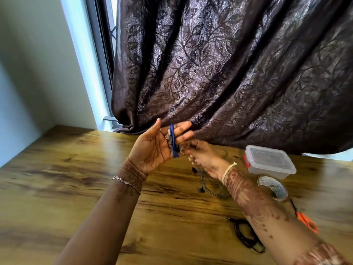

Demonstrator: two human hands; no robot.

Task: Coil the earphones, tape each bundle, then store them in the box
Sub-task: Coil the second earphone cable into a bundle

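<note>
From the head camera, the left hand is hovering above the wooden counter, palm turned up and fingers stretched out, and the blue earphones are lying wound in several loops around those fingers. The hand is not clenching; it is serving as a spool, with the loops sitting across the fingers near the knuckles. The right hand is sitting just beside it and slightly lower, its fingertips pinching the loose end of the blue cord close to the bottom of the coil; it is blurred, so the exact grip is hard to read.

Below the right wrist, a thin black earphone cable is lying loosely looped on the counter, its small dark buds resting to the left of the loop. Nearer the camera, a second black earphone set is lying in a rough bundle with its plug pointing left. To the right, the clear plastic box is standing with its lid on and a red clasp showing at its side. Just in front of it, a roll of clear tape is resting flat, and orange-handled scissors are lying nearer the right edge. A dark leaf-patterned curtain is hanging behind the counter.
</note>
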